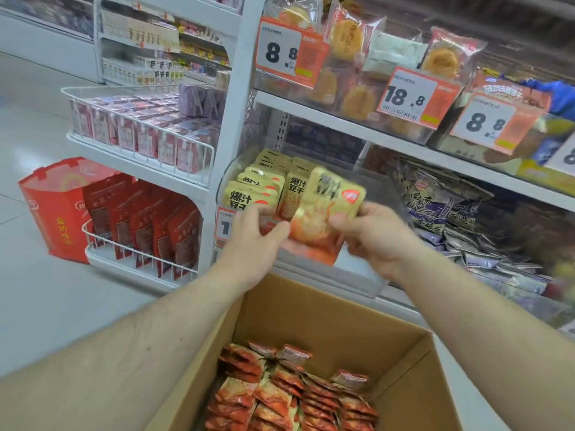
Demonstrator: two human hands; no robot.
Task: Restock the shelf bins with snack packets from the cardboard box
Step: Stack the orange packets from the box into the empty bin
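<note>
A yellow and orange snack packet [323,219] is held up in front of a clear shelf bin [367,275]. My right hand [370,237] grips its right edge and my left hand [258,237] pinches its lower left edge. Behind it, rows of the same yellow packets [258,185] stand upright in the left part of the bin. Below my arms sits the open cardboard box [401,396], with several orange packets [289,396] lying packed in its bottom.
A neighbouring bin to the right holds dark purple packets [451,219]. Pastry packs and price tags [286,51] fill the shelf above. To the left, wire racks carry red pouches [146,225] and pink boxes [140,132]; a red carton [53,213] stands on the floor.
</note>
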